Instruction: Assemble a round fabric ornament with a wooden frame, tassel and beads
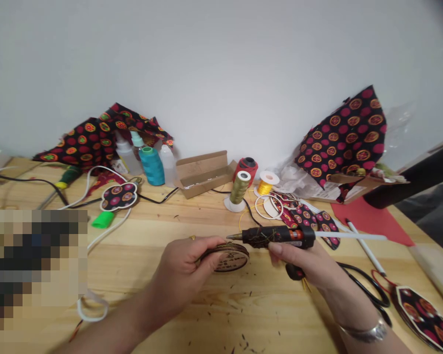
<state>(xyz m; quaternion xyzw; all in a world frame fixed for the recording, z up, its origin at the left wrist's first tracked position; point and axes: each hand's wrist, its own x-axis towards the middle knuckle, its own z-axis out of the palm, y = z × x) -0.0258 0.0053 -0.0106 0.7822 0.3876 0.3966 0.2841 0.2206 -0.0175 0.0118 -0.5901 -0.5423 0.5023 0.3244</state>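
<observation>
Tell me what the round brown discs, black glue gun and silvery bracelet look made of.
Round brown discs: probably matte wood, judging by the pale face and dark edges. Black glue gun: likely plastic, from its dull, moulded-looking body. Silvery bracelet: probably polished metal, given its bright highlights.

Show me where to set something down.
Bare wood lies between the cardboard box and the left hand. Dark crumbs litter the front. The back is crowded around the thread spools, the right around the patterned pieces.

A black glue gun (256, 237) points left beside round, layered discs (234, 262).
</observation>
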